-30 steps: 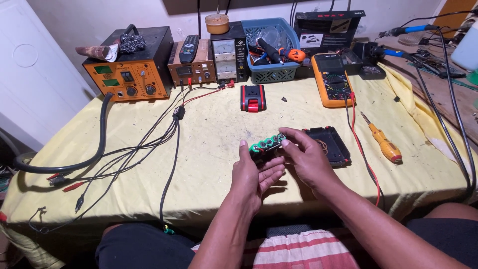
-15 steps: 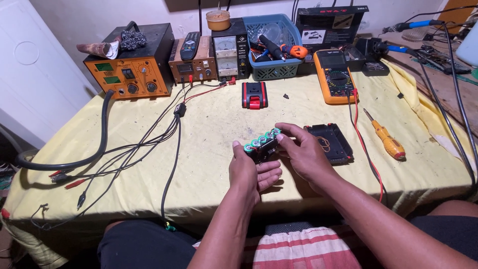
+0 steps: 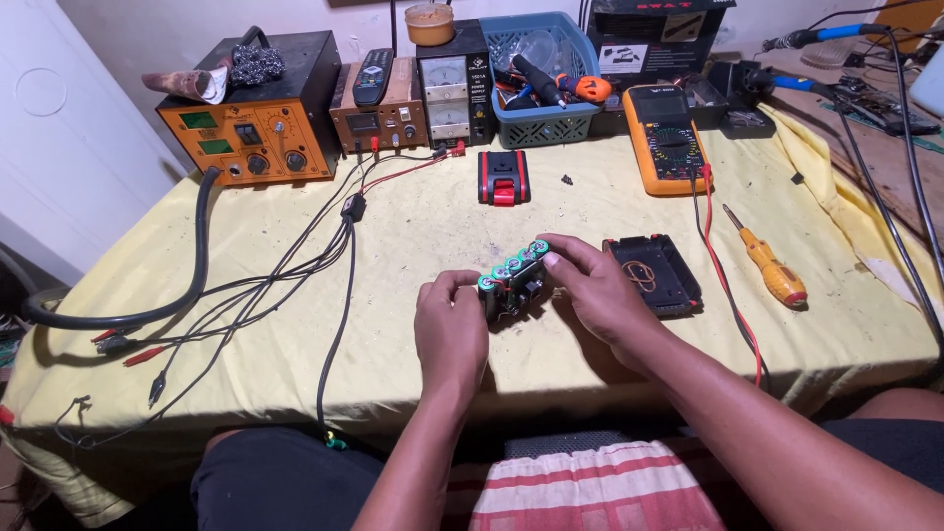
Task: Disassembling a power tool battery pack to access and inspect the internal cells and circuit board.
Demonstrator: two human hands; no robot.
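Both my hands hold a battery pack (image 3: 514, 277) of several green-capped cells with a small circuit board, just above the yellow tablecloth (image 3: 413, 246). My left hand (image 3: 450, 329) grips its near left end. My right hand (image 3: 598, 290) grips the far right end, fingers over the top cells. An open black plastic case half (image 3: 654, 273) lies just right of my right hand. A red and black battery housing (image 3: 503, 177) lies farther back on the cloth.
At the back stand an orange rework station (image 3: 254, 118), a bench power supply (image 3: 450, 84), a blue basket (image 3: 543, 69) of tools and an orange multimeter (image 3: 667, 138). An orange-handled screwdriver (image 3: 769, 265) lies at right. Black cables with clips (image 3: 324, 265) trail across the left.
The pack and both hands have shifted slightly; the pack is now tilted so its green cell ends face up along a diagonal. My grip stays the same.
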